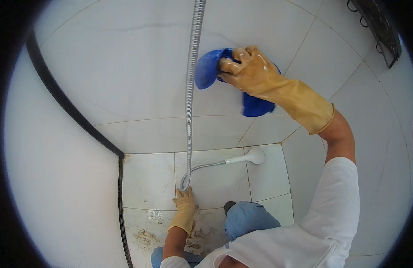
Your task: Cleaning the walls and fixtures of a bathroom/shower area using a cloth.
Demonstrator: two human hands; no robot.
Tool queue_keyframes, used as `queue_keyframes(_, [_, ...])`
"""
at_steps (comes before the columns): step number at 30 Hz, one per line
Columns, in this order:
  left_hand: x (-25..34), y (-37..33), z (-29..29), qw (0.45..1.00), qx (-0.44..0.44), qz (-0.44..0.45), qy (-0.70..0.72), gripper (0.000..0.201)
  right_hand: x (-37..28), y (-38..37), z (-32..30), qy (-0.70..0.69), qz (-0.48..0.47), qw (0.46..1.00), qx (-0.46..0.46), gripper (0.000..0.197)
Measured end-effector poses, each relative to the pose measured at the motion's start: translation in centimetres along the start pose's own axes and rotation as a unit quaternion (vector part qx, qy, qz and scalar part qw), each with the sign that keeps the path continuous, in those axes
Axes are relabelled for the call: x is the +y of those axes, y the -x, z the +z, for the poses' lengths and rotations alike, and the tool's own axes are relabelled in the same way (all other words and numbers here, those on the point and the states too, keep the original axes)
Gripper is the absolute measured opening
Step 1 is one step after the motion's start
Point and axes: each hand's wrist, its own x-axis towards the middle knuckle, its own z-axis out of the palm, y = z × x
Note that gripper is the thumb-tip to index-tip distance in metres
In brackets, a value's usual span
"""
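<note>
My right hand (pixel 249 67), in a wet yellow rubber glove, is closed on a blue cloth (pixel 208 69) against the white tiled wall. One part of the cloth sticks out left of the fingers, and another hangs below the glove. Lower down, my left hand (pixel 185 203) wears a matching glove, its fingers spread above the floor tiles. Its fingertips are next to the low loop of a metal shower hose (pixel 191 85); whether they touch it I cannot tell. From that loop the hose runs to a white shower head (pixel 253 156) lying on the floor.
A black edge strip (pixel 72 109) curves down the left side. At the upper right a dark rack (pixel 378 27) is fixed to the wall. Brown dirt (pixel 146 239) stains the floor tiles near my left forearm. My jeans-covered knee (pixel 249 219) is beside it.
</note>
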Motion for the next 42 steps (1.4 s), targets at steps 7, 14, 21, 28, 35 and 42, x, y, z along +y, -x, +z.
queue_keyframes(7, [-0.2, -0.8, 1.1, 1.0, 0.006, 0.005, -0.008, 0.115, -4.0, 8.1, 4.2, 0.059, 0.314, 0.937, 0.139, 0.042])
queue_keyframes(14, [0.0, -0.3, 0.5, 1.0, -0.008, 0.011, -0.004, 0.116, -12.7, 6.5, 8.9, -0.005, 0.471, 0.867, 0.16, 0.05])
queue_keyframes(21, [0.2, 0.2, -0.6, 1.0, -0.007, -0.009, 0.006, 0.117, -12.8, 2.8, 10.7, 0.004, 0.291, 0.943, 0.162, 0.02])
queue_keyframes(28, [0.2, 0.1, -0.3, 0.999, 0.018, 0.013, 0.029, 0.114, -4.6, -10.9, 3.7, -0.054, 0.35, 0.898, 0.26, 0.009])
queue_keyframes(35, [-0.6, 0.4, 0.4, 1.0, 0.006, 0.002, 0.022, 0.11, -14.6, -6.4, 12.5, 0.164, 0.037, 0.976, 0.137, 0.018])
queue_keyframes(42, [0.7, 0.4, -0.4, 1.0, 0.005, -0.008, 0.023, 0.111, -23.5, 10.0, 23.3, -0.138, -0.183, 0.966, -0.118, 0.037])
